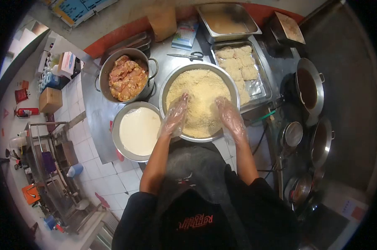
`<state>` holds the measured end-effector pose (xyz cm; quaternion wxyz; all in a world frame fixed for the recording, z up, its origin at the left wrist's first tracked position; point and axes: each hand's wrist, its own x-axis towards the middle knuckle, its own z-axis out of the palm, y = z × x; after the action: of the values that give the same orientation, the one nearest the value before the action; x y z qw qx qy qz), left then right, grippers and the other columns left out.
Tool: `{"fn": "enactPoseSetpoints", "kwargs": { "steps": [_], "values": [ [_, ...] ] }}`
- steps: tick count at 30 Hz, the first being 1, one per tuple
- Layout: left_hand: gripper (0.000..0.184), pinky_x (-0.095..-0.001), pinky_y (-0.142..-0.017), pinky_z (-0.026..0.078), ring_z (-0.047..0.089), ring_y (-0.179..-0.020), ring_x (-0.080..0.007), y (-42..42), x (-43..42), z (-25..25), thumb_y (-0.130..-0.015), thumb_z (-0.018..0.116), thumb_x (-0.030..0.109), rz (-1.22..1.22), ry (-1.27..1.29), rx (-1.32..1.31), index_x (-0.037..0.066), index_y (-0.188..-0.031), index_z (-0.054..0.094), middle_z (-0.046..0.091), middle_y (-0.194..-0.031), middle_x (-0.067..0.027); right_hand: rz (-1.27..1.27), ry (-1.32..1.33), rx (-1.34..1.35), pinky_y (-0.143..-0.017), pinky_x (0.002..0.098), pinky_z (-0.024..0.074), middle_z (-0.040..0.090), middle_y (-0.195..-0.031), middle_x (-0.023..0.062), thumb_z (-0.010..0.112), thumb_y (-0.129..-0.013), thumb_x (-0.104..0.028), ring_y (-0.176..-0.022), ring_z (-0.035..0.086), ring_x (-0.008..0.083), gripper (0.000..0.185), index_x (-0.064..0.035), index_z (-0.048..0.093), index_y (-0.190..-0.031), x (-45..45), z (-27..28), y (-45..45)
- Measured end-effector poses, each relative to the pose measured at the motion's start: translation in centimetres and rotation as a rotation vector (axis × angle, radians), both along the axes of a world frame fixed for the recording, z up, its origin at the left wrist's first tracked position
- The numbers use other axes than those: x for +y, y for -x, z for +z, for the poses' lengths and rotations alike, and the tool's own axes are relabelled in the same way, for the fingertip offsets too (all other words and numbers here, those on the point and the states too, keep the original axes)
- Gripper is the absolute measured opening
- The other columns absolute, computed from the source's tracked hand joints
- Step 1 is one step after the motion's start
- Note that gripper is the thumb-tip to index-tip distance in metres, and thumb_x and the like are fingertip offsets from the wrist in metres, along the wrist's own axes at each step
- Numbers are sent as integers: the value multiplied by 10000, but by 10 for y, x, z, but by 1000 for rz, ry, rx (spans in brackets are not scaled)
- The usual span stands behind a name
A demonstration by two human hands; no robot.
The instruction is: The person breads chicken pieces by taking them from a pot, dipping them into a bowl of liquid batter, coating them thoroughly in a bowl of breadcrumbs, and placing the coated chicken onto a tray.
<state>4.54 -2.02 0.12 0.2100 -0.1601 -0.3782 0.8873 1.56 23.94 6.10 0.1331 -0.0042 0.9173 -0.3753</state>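
A wide metal bowl (164,79) of pale breadcrumbs (201,81) stands in front of me. My left hand (178,113), in a clear plastic glove, reaches over its left side, the fingers stretched out against the crumbs. Opposite it, my gloved right hand (230,116) rests in the crumbs with its fingers extended, the tips partly hidden. Loose crumbs lie between the two hands; I cannot make out any piece of meat there. Left of this bowl is a basin (116,139) of creamy white batter (139,131). Behind the basin, a pot (101,83) holds raw marinated meat (128,79).
A tray (268,89) at the back right holds several breaded pieces (238,62). Scissors (192,55) lie behind the bowl, near a deep metal pan (234,35) of yellowish liquid. Pans of dark oil (307,87) stand along the right. A fire extinguisher (28,111) is far left.
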Motion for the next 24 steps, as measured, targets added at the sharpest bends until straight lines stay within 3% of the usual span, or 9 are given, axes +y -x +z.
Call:
{"fn": "enactPoseSetpoints", "kwargs": {
  "steps": [2, 3, 5, 8, 14, 17, 19, 21, 24],
  "values": [
    [543, -365, -1218, 266, 325, -1497, -233, 9, -6, -17, -1101, 307, 335, -339, -1308, -272, 38, -1550, 368, 369, -1609, -137, -7, -197, 176, -1132, 461, 383, 619, -1335, 227, 346, -1078, -479, -1298, 542, 371, 618, 10, 535, -1406, -17, 18, 20],
    [543, -365, -1218, 266, 325, -1497, -233, 10, -9, -19, -1101, 307, 335, -338, -1305, -267, 38, -1550, 368, 369, -1609, -137, -4, -194, 180, -1132, 461, 383, 619, -1335, 227, 346, -1078, -479, -1298, 542, 371, 618, 10, 535, -1406, -32, 17, 34],
    [529, -373, -1215, 279, 350, -1479, -242, 9, -14, -8, -1078, 355, 303, -184, -2035, -538, 36, -1533, 398, 388, -1595, -142, -229, 528, -31, -961, 403, 502, 678, -1114, 221, 421, -1079, -379, -1047, 659, 316, 482, 19, 633, -1250, -60, 8, 56],
    [513, -385, -1210, 298, 388, -1451, -256, 2, -16, 5, -1044, 428, 254, 207, -3098, -969, 33, -1507, 442, 416, -1574, -150, 63, 423, 206, -1119, 456, 400, 554, -1418, 215, 395, -1081, -381, -1307, 525, 363, 514, -25, 519, -1430, -87, -65, 81],
    [556, -382, -1030, 481, 559, -1260, -236, -17, -33, -22, -1042, 511, 387, -66, -3359, -876, 40, -1476, 478, 553, -1427, -111, 290, 280, 126, -1128, 490, 390, 520, -1479, 160, 505, -1009, -182, -1359, 489, 340, 493, -62, 474, -1487, -97, -140, 58],
    [578, -317, -847, 557, 624, -1088, -182, -22, -25, 20, -1038, 546, 463, -77, -3857, -531, 6, -1391, 550, 625, -1268, -99, 450, -212, 888, -1073, 500, 441, 585, -1409, 146, 529, -969, -134, -1312, 532, 347, 460, -54, 536, -1423, -92, -138, 26],
    [622, -314, -853, 557, 631, -1070, -179, -29, -32, 9, -1039, 516, 517, -200, -3654, -608, -24, -1343, 570, 645, -1230, -110, 448, 262, 339, -941, 462, 536, 663, -1234, 146, 488, -1032, -252, -1100, 635, 326, 398, -38, 552, -1362, -95, -114, 13],
    [503, -417, -1147, 364, 540, -1304, -266, -24, -28, 38, -937, 590, 106, 189, -4271, -159, 13, -1428, 532, 565, -1441, -135, 410, 469, 149, -850, 443, 595, 703, -1130, 144, 463, -1067, -325, -966, 689, 309, 404, -29, 562, -1323, -101, -81, 15],
    [515, -409, -1187, 308, 464, -1382, -258, -39, -43, -14, -949, 585, 126, 103, -3763, -658, 8, -1446, 517, 535, -1487, -111, 91, 896, -265, -646, 264, 561, 670, -945, 91, 428, -1089, -419, -782, 654, 145, 445, -27, 631, -1150, -100, -46, 29]
  ]
}}
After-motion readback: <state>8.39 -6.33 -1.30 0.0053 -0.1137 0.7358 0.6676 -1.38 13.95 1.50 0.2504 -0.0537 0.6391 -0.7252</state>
